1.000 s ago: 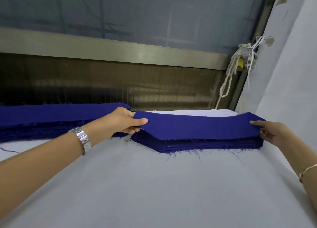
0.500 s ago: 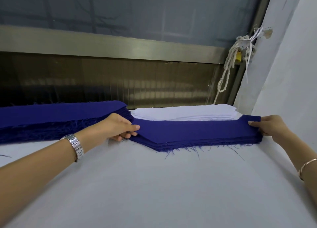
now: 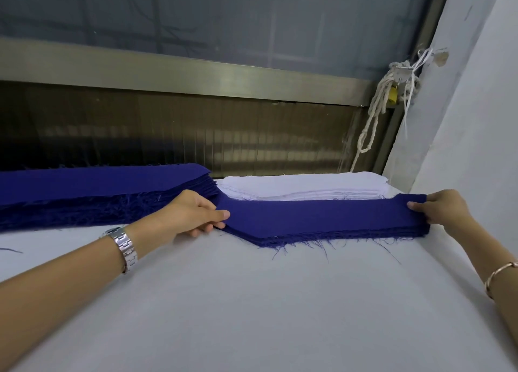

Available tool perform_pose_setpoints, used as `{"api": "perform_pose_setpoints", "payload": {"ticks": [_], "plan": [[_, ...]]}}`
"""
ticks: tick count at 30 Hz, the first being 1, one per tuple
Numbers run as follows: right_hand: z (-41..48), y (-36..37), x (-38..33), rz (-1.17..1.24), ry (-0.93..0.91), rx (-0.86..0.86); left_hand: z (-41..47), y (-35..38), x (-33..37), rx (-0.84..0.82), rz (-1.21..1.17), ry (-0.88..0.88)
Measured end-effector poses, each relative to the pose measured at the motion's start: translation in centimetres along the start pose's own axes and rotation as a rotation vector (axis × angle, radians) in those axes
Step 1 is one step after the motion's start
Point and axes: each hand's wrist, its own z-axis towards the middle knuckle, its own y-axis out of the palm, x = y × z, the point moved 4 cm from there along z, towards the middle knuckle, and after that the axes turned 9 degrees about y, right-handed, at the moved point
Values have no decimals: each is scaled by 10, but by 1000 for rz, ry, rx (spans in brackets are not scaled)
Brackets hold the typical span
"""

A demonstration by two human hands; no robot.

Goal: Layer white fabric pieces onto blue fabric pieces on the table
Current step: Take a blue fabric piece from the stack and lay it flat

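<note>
Now: top blue piece (image 3: pixel 322 216) lowered flat onto blue stack (image 3: pixel 336 235) on surface (image 3: pixel 252 301); lifted 1 s ago. Ends pinched by left hand (image 3: pixel 193 214) and right hand (image 3: pixel 443 212). Just behind: white stack (image 3: pixel 302 188).

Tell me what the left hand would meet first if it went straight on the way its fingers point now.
The left hand points rightward along the blue fabric stack whose end it pinches, so it would push into that first. The white fabric stack lies just behind; depth is unclear.
</note>
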Motion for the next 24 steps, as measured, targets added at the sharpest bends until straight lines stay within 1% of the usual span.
{"api": "perform_pose_setpoints", "payload": {"ticks": [5,9,13,17,20,24], "plan": [[3,-2,1,-121,4,72,3,0,-2,-7,51,26],[5,-2,1,-210,5,73,6,0,-5,12,125,74],[0,-2,1,-296,11,90,3,-5,0,74,394,158],[-15,-6,-9,-334,-31,212,-12,-17,8,207,624,263],[-34,8,-35,-325,-165,221,-28,-32,15,305,735,315],[-72,50,-89,-271,-424,126,-46,-67,18,453,790,429]]}}
